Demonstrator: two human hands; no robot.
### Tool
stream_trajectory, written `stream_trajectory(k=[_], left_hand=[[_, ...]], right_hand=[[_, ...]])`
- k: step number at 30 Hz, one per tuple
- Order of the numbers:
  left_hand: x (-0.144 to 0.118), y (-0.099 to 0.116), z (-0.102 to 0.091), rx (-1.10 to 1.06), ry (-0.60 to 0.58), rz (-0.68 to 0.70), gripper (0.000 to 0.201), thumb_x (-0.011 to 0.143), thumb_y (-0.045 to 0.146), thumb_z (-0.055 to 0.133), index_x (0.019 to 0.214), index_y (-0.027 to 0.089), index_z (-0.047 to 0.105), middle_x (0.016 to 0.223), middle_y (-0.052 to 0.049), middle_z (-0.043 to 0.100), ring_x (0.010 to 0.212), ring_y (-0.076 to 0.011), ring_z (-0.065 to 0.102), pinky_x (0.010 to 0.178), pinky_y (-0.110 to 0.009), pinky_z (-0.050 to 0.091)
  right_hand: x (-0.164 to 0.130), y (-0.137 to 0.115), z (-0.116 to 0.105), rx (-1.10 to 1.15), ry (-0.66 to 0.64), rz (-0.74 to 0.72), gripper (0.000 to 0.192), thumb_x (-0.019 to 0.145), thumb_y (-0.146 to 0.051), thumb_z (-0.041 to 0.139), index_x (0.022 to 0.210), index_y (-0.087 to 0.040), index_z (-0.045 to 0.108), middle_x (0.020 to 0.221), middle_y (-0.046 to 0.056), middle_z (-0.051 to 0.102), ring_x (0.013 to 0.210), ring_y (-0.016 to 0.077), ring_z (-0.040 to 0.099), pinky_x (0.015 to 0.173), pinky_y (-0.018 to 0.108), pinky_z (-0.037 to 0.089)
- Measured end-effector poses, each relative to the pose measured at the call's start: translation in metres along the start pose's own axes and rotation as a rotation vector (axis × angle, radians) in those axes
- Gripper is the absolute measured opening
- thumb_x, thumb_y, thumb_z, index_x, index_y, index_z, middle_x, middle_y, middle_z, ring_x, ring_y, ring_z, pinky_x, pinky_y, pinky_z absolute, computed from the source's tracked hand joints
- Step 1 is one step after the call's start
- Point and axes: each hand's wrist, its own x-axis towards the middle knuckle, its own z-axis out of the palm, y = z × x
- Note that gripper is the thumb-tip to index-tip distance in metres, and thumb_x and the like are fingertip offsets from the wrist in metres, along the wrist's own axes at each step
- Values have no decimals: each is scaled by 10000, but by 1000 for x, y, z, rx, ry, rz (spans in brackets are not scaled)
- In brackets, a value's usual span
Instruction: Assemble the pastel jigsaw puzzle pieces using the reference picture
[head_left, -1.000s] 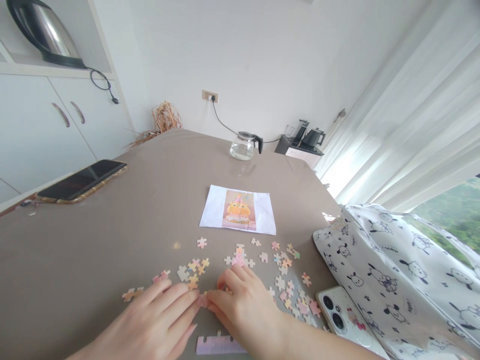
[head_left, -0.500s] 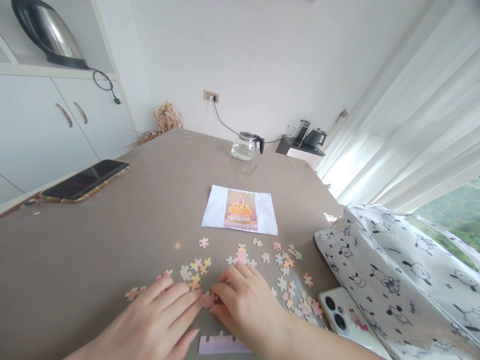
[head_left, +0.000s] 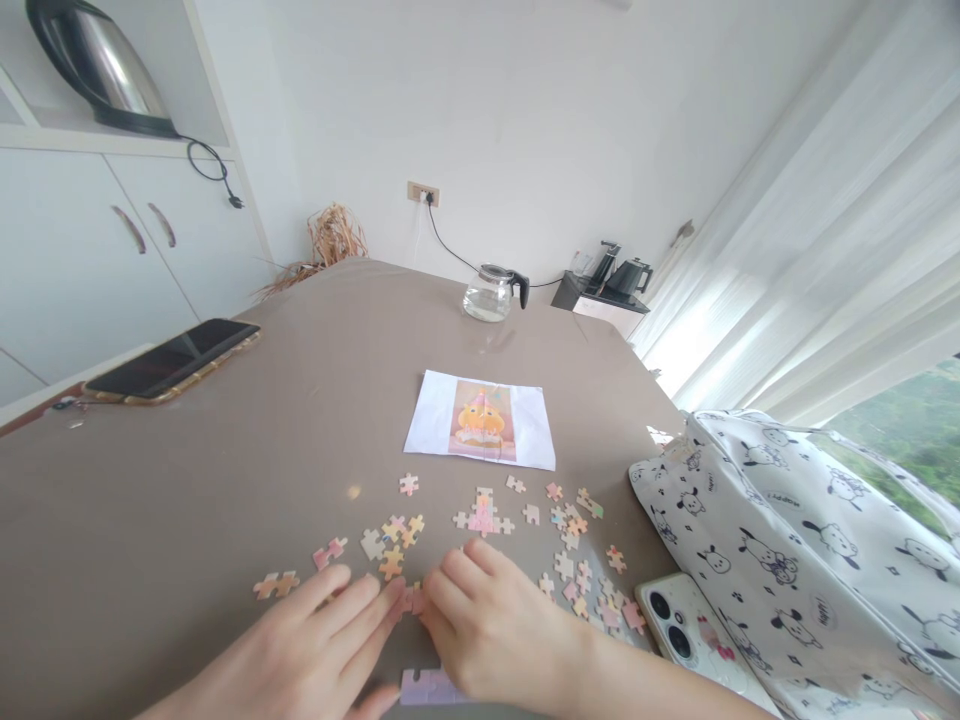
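I've got both hands low and flat, palms down, fingers stretched forward. My left hand angles in from the left, my right hand comes from the right with its forearm trailing off to the lower right. Their fingertips almost meet in the middle.

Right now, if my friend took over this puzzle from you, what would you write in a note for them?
Left hand: flat on the table, fingertips pressing small pink pieces.
Right hand: fingertips on the same pieces from the other side; whether it grips them is unclear.
Near edge: a joined pink strip, partly under the hands.
Loose pieces lie scattered ahead and to the right, with a small joined cluster in the middle.
The reference picture lies beyond them, face up.
A white phone and a patterned bag sit at right.
Done: only the strip and a few small clusters. Left: nearly all pieces.
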Motion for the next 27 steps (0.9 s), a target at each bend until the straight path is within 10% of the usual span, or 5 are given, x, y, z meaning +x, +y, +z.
stream_trajectory(k=[17, 27], left_hand=[[15, 2, -4, -22, 47, -34, 443, 1018, 285, 334, 788, 179, 697, 739, -33, 713, 769, -206, 549, 850, -380, 349], [9, -4, -5, -130, 52, -150, 410, 981, 502, 429, 972, 203, 709, 899, 10, 743, 846, -174, 590, 1045, -342, 283]], right_hand=[[19, 11, -21, -8, 83, -334, 234, 850, -124, 582, 634, -183, 650, 827, 75, 655, 760, 191, 526, 688, 306, 391], [14, 21, -10, -4, 55, -85, 269, 853, -62, 567, 600, -154, 571, 644, 16, 482, 623, 162, 412, 525, 303, 259]])
